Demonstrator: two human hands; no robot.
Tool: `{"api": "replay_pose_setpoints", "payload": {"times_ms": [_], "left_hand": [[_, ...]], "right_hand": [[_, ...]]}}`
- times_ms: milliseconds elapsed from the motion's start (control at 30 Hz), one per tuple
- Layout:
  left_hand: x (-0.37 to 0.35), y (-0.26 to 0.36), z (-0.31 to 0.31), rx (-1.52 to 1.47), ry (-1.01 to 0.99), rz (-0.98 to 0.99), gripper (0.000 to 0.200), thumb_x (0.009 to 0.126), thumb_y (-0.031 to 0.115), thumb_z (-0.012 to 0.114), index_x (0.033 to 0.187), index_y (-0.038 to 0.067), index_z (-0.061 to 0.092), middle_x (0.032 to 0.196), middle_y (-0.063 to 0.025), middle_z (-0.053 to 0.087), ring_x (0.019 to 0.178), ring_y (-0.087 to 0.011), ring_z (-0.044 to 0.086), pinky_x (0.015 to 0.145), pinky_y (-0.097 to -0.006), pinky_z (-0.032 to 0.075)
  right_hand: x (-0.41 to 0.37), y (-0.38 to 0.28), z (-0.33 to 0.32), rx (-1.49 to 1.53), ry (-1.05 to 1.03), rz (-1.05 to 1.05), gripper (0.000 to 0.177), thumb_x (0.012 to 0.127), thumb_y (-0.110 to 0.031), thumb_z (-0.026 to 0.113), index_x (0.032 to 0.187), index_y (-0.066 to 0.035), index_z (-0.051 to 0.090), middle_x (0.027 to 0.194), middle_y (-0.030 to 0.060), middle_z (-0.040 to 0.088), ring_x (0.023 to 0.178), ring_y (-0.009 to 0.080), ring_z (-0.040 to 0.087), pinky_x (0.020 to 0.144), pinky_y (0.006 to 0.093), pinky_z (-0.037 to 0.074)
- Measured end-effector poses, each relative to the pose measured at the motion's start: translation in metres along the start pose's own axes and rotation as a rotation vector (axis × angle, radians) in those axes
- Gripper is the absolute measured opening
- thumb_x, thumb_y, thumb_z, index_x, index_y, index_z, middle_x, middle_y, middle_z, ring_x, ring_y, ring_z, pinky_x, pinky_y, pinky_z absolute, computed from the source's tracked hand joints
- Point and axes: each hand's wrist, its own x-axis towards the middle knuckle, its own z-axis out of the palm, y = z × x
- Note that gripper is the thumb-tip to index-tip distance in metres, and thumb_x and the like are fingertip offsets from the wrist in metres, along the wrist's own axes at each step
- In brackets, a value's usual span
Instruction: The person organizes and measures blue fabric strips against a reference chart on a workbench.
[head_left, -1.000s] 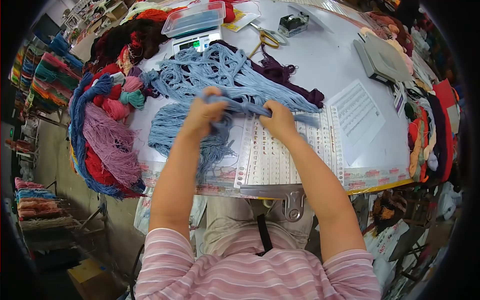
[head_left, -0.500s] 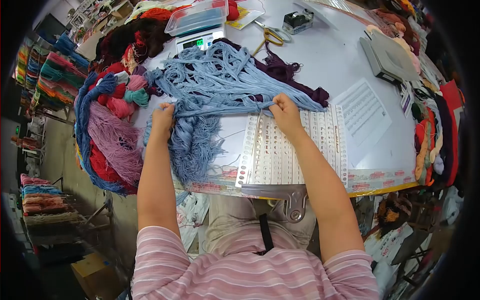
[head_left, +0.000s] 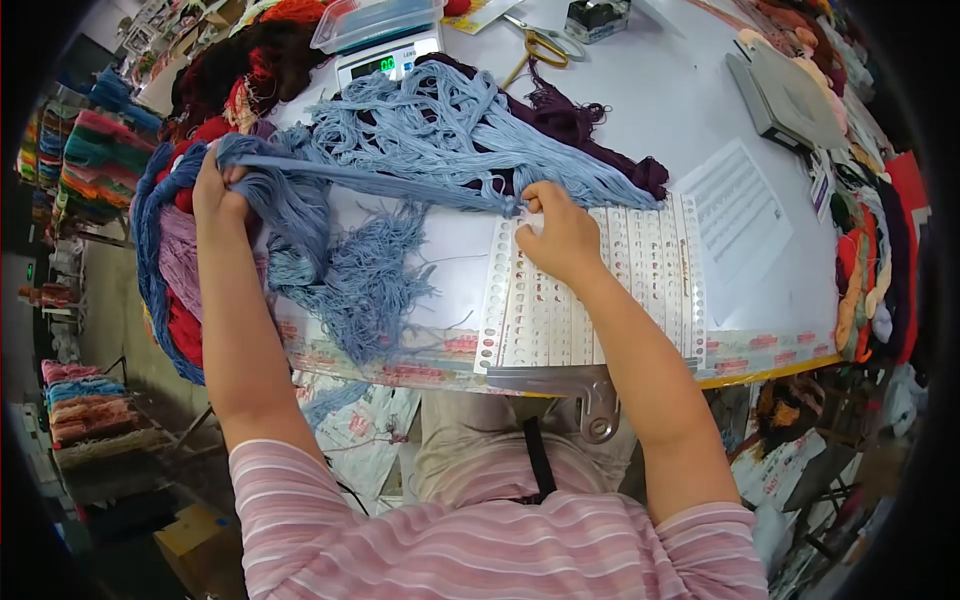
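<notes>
A hank of light blue yarn [head_left: 400,185] stretches in a tight strand between my two hands. My left hand [head_left: 220,190], raised at the left, is closed round one end, and loose blue lengths with frayed ends hang below it. My right hand [head_left: 565,235] has its fingers curled at the strand's other end, above a punched card [head_left: 600,290]; the fingertips partly hide the grip. Behind the strand, more light blue yarn lies spread over dark purple yarn [head_left: 570,120].
A digital scale [head_left: 390,62] bearing a plastic tub [head_left: 375,25] stands at the back. Scissors [head_left: 535,50] and a black tape dispenser [head_left: 597,18] lie nearby. A grey box [head_left: 785,95], a printed sheet [head_left: 735,220] and coloured yarns are to the right. A clamp [head_left: 597,400] sits at the front edge.
My left hand has moved left and up, drawing the blue yarn out and dragging its hanging ends leftward. My right hand stays near the same spot, its fingers curled differently.
</notes>
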Motion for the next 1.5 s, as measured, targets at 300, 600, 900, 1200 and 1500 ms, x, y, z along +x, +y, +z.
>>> {"api": "replay_pose_setpoints", "payload": {"times_ms": [300,600,900,1200,1500], "left_hand": [[-0.01,-0.004,0.095,1.045,-0.099,0.529,0.02,0.088,0.009,0.053,0.106,0.002,0.058,0.082,-0.0096,0.064,0.053,-0.0101,0.055,0.053,-0.0245,0.045],[-0.196,-0.09,0.148,-0.36,-0.864,-0.371,0.075,0.085,0.065,0.036,0.145,0.024,0.014,0.147,-0.0133,0.019,0.124,-0.0471,0.033,0.078,-0.0481,0.053],[-0.224,-0.1,0.148,-0.336,-1.001,-0.478,0.089,0.08,0.07,0.04,0.145,0.023,0.004,0.148,-0.0187,0.01,0.126,-0.0353,0.036,0.073,-0.0467,0.056],[-0.225,-0.108,0.126,-0.515,-0.733,-0.508,0.067,0.09,0.049,0.045,0.14,0.009,0.028,0.112,-0.0139,0.053,0.095,-0.027,0.057,0.06,-0.0334,0.054],[-0.08,0.111,-0.128,-0.303,0.073,0.268,0.012,0.09,0.007,0.04,0.09,0.006,0.053,0.052,0.0045,0.027,0.042,-0.0071,0.025,0.039,-0.021,0.025]], "right_hand": [[0.002,0.013,0.006,0.197,0.064,0.004,0.022,0.073,-0.014,0.058,0.095,-0.007,0.057,0.083,0.0065,0.062,0.076,0.0256,0.061,0.065,0.0363,0.047],[-0.039,-0.121,-0.064,0.355,0.306,-0.487,0.025,0.078,-0.01,0.064,0.104,-0.006,0.062,0.085,0.0015,0.055,0.08,0.0119,0.05,0.065,0.0225,0.041],[-0.064,-0.125,-0.079,0.615,-0.097,-0.274,0.012,0.077,-0.01,0.069,0.079,0.001,0.064,0.082,0.0028,0.058,0.076,0.01,0.055,0.065,0.0238,0.047],[-0.036,-0.104,-0.085,1.496,-0.157,0.238,0.017,0.089,-0.02,0.056,0.087,-0.004,0.058,0.068,0.0018,0.057,0.066,0.0132,0.056,0.066,0.0273,0.044],[-0.06,0.226,-0.419,1.538,0.635,0.173,0.013,0.089,-0.014,0.053,0.096,-0.005,0.058,0.053,-0.0062,0.026,0.041,0.0055,0.024,0.037,0.02,0.021]]}}
